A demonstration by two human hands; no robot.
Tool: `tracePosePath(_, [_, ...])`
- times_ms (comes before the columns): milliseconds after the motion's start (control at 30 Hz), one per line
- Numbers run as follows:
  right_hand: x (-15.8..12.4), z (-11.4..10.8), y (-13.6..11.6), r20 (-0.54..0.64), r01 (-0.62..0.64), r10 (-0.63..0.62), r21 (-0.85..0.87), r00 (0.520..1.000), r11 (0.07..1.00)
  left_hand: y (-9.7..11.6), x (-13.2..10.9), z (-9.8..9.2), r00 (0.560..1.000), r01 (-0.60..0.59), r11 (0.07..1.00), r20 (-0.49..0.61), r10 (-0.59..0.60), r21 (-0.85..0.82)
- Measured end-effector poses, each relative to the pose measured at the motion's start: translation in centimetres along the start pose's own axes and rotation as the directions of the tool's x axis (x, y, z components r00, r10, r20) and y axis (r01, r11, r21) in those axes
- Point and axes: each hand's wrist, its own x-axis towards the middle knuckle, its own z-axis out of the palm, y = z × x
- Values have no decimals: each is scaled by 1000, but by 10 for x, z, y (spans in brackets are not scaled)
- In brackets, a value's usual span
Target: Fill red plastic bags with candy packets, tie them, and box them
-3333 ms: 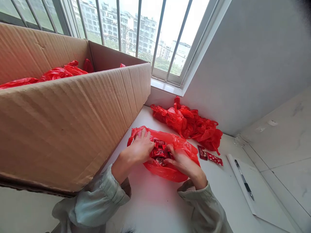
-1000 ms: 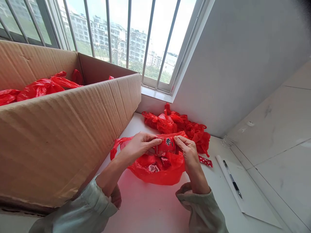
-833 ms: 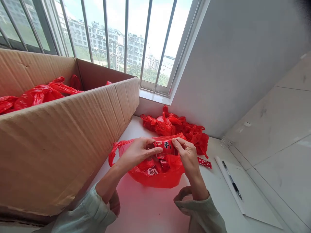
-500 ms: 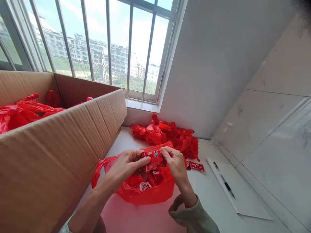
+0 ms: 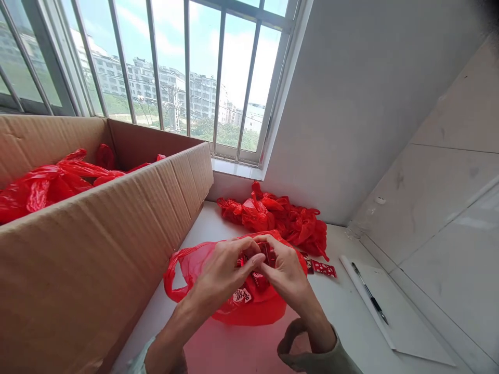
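Over an open red plastic bag (image 5: 253,316), my left hand (image 5: 228,267) and my right hand (image 5: 284,267) meet, thumbs and fingertips almost touching. Both are closed in a pinch on a small red snack packet (image 5: 242,259), which the fingers mostly cover. Inside the bag below lie other red packets, one showing a white label with dark characters (image 5: 242,295). The bag's loop handle (image 5: 171,278) spreads out to the left of my left hand. Just beyond my right hand, a red packet with white dots (image 5: 324,268) rests on the white table.
At left stands a large cardboard box (image 5: 156,208) holding red plastic bags (image 5: 58,179). A heap of red bags (image 5: 273,210) lies against the back wall. To the right are a pen (image 5: 370,293) on white paper (image 5: 409,311) and a clear bottle (image 5: 364,218). A barred window (image 5: 187,78) is behind.
My hands have drawn together and turned inward around the red packet, whose printed front was in plain sight before. The whole view has shifted slightly, moving the scene rightward.
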Motion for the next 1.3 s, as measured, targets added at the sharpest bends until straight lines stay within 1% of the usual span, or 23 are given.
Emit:
tracePosePath(33, [1, -3, 3, -4, -35, 36, 49, 999, 998, -2, 0, -3, 999, 13, 999, -49, -14, -30])
tracePosePath(100, [2, -10, 7, 21, -100, 98, 189, 995, 977, -9, 0, -9, 984, 69, 995, -157, -81, -78])
tracePosePath(133, [2, -13, 7, 42, -121, 114, 264, 993, 957, -13, 1, -12, 982, 97, 988, -149, -115, -121])
tracePosePath(167, [2, -15, 7, 66, -137, 122, 330, 990, 934, -17, 1, -14, 987, 121, 975, -83, -138, -187])
tracePosePath(200, [2, -17, 6, 90, -149, 124, 380, 988, 913, -20, 1, -15, 988, 150, 952, 17, -151, -267])
tracePosePath(233, [1, -18, 4, 114, -157, 119, 414, 986, 897, -22, 1, -15, 982, 182, 919, 114, -151, -350])
tracePosePath(267, [0, -18, 3, 136, -160, 111, 438, 984, 884, -24, 1, -15, 973, 209, 882, 179, -146, -422])
tracePosePath(300, [0, -18, 2, 154, -163, 103, 455, 983, 876, -25, 1, -15, 970, 223, 853, 198, -144, -473])
tracePosePath(333, [0, -17, 2, 170, -169, 99, 463, 980, 870, -26, 2, -14, 973, 219, 839, 177, -148, -499])
tracePosePath(400, [0, -15, 3, 192, -187, 107, 470, 976, 863, -25, 2, -14, 982, 191, 851, 111, -156, -490])
tracePosePath(500, [0, -10, 9, 185, -222, 154, 432, 970, 874, -24, 1, -17, 983, 183, 901, 74, -167, -392])
tracePosePath(633, [1, -6, 15, 117, -233, 204, 358, 972, 904, -22, -2, -24, 978, 207, 947, 46, -202, -247])
tracePosePath(700, [1, -6, 17, 68, -229, 219, 342, 973, 911, -22, -2, -26, 979, 204, 952, 41, -200, -229])
tracePosePath(733, [1, -5, 17, 45, -222, 220, 342, 975, 913, -24, -1, -27, 979, 203, 948, 41, -199, -243])
tracePosePath(800, [2, -3, 16, 15, -199, 208, 365, 978, 909, -28, 1, -25, 976, 218, 910, 59, -211, -353])
tracePosePath(900, [3, 1, 17, -11, -166, 187, 407, 982, 898, -36, 7, -17, 961, 274, 795, 113, -253, -542])
tracePosePath(967, [3, 3, 18, -64, -146, 181, 366, 981, 919, -38, 9, -10, 949, 301, 722, 120, -293, -623])
tracePosePath(1033, [2, 2, 18, -148, -126, 173, 284, 974, 951, -39, 10, -4, 942, 306, 673, 110, -318, -674])
tracePosePath(1067, [2, 1, 17, -196, -116, 167, 246, 966, 962, -38, 9, -3, 940, 313, 658, 125, -317, -685])
tracePosePath(1167, [0, -3, 13, -306, -89, 146, 192, 941, 977, -38, 8, -7, 942, 331, 666, 200, -268, -668])
tracePosePath(1200, [0, -3, 12, -306, -89, 146, 193, 941, 977, -38, 8, -9, 948, 316, 675, 185, -260, -667])
tracePosePath(1233, [-1, -3, 10, -278, -97, 154, 206, 948, 974, -39, 8, -11, 955, 286, 682, 139, -263, -673])
tracePosePath(1300, [-1, -2, 7, -161, -142, 191, 275, 968, 951, -40, 9, -14, 957, 215, 688, 9, -290, -694])
